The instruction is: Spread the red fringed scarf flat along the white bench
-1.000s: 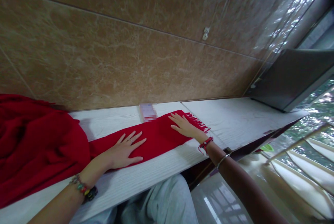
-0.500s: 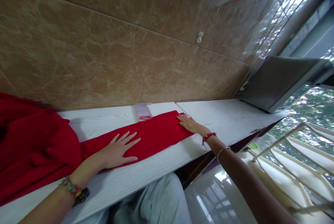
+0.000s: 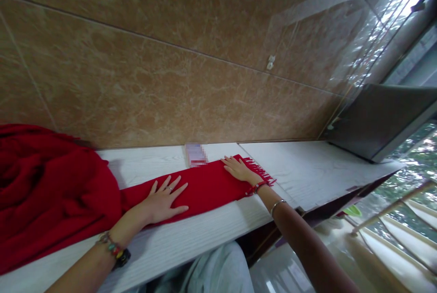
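Note:
A red scarf [image 3: 205, 183] lies along a white wood-grain tabletop [image 3: 205, 229], its flat strip ending on the right in a short fringe [image 3: 259, 170]. The rest of the red cloth is heaped in a thick bunch [image 3: 58, 197] at the left. My left hand [image 3: 164, 202] rests palm down with fingers spread on the strip, close to the bunch. Near the fringed end, my right hand [image 3: 239, 170] lies flat on the scarf with its fingers stretched out.
A small pale packet [image 3: 195, 155], partly blurred, sits behind the scarf by the brown tiled wall [image 3: 170, 88]. A dark grey box-like object [image 3: 368, 120] stands at the table's far right. Beyond the front edge is a cream-coloured rack or chair [image 3: 403, 233].
My right hand has slid inward from the scarf's end, and the fringe it covered now shows. My left hand stays spread on the scarf. The whole view has shifted slightly.

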Demonstrator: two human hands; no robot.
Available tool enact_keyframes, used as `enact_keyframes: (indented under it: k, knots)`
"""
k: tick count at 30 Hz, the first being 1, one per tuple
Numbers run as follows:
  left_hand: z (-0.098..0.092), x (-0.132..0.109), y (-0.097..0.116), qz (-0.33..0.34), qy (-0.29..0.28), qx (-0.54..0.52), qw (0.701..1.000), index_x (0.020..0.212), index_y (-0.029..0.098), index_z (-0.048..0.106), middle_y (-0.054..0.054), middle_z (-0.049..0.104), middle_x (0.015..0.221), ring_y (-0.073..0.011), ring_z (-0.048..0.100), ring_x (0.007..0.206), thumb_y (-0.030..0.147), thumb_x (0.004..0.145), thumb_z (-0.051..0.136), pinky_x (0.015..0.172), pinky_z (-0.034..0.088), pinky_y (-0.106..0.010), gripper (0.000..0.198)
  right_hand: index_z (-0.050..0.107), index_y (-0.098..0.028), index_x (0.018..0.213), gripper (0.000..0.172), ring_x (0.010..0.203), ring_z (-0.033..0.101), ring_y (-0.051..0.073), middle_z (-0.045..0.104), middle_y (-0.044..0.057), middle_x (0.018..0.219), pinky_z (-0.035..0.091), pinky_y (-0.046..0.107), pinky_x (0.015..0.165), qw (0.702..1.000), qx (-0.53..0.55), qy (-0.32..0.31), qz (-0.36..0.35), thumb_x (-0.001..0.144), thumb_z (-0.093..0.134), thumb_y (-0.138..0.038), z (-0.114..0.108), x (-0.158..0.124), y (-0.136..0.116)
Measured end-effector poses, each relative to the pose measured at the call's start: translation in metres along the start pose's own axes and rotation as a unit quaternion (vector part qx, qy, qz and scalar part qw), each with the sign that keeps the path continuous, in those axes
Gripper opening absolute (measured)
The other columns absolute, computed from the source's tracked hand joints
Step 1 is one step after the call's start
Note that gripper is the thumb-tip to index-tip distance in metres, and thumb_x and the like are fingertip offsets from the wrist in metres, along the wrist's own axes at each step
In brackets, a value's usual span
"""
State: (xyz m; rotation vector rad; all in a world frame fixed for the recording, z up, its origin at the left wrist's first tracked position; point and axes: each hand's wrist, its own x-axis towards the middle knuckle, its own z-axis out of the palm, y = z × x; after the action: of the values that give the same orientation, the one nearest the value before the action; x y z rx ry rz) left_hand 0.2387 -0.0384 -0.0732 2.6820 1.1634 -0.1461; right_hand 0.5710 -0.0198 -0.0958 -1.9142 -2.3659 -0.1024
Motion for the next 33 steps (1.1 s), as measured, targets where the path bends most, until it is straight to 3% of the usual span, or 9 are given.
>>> enact_keyframes:
  k: [5, 16, 24, 29, 33]
  knots:
    - [-0.001, 0.000, -0.001, 0.004, 0.000, -0.006, 1.000, 0.136, 0.029, 0.017, -0.008, 0.006, 0.144, -0.0351, 0.000, 0.130, 0.070, 0.074, 0.029, 0.097, 0.007, -0.061, 0.075, 0.031, -0.014, 0.133, 0.047, 0.128, 0.023, 0.021, 0.030, 0.011, 0.139, 0.020, 0.044, 0.105, 1.000, -0.006, 0.021, 0.016, 0.091, 0.022, -0.033, 0.006, -0.004, 0.025]
    - [-0.004, 0.000, 0.004, -0.001, -0.017, 0.002, 1.000, 0.137, 0.028, 0.015, -0.008, 0.004, 0.145, -0.0345, -0.001, 0.130, 0.069, 0.075, 0.029, 0.098, 0.005, -0.060, 0.076, 0.035, -0.017, 0.132, 0.046, 0.126, 0.029, 0.020, 0.035, 0.008, 0.137, 0.021, 0.042, 0.104, 0.998, 0.001, 0.047, 0.045, 0.091, 0.024, -0.035, 0.011, 0.000, 0.019]
    - [-0.002, 0.001, 0.001, 0.006, -0.011, -0.003, 1.000, 0.137, 0.027, 0.017, -0.010, 0.005, 0.145, -0.0343, -0.001, 0.130, 0.070, 0.074, 0.030, 0.098, 0.005, -0.060, 0.077, 0.038, -0.015, 0.129, 0.043, 0.123, 0.034, 0.019, 0.040, 0.010, 0.133, 0.026, 0.037, 0.101, 0.997, -0.025, 0.030, 0.073, 0.090, 0.028, -0.030, 0.001, 0.002, 0.005]
    - [-0.004, -0.001, -0.002, 0.016, -0.019, -0.001, 1.000, 0.136, 0.029, 0.015, -0.009, 0.006, 0.145, -0.0320, -0.001, 0.131, 0.070, 0.074, 0.031, 0.099, 0.005, -0.059, 0.076, 0.046, -0.007, 0.121, 0.039, 0.119, 0.039, 0.026, 0.045, 0.020, 0.126, 0.030, 0.043, 0.095, 0.994, -0.032, 0.049, 0.096, 0.087, 0.031, -0.020, -0.010, 0.009, -0.017]
    - [-0.008, -0.002, -0.002, 0.019, -0.026, 0.003, 0.999, 0.136, 0.030, 0.015, -0.008, 0.007, 0.145, -0.0307, -0.001, 0.131, 0.067, 0.075, 0.033, 0.099, 0.005, -0.059, 0.074, 0.050, -0.006, 0.117, 0.038, 0.118, 0.040, 0.028, 0.044, 0.021, 0.126, 0.030, 0.042, 0.096, 0.998, -0.009, 0.056, 0.034, 0.084, 0.038, -0.020, -0.031, 0.012, -0.044]
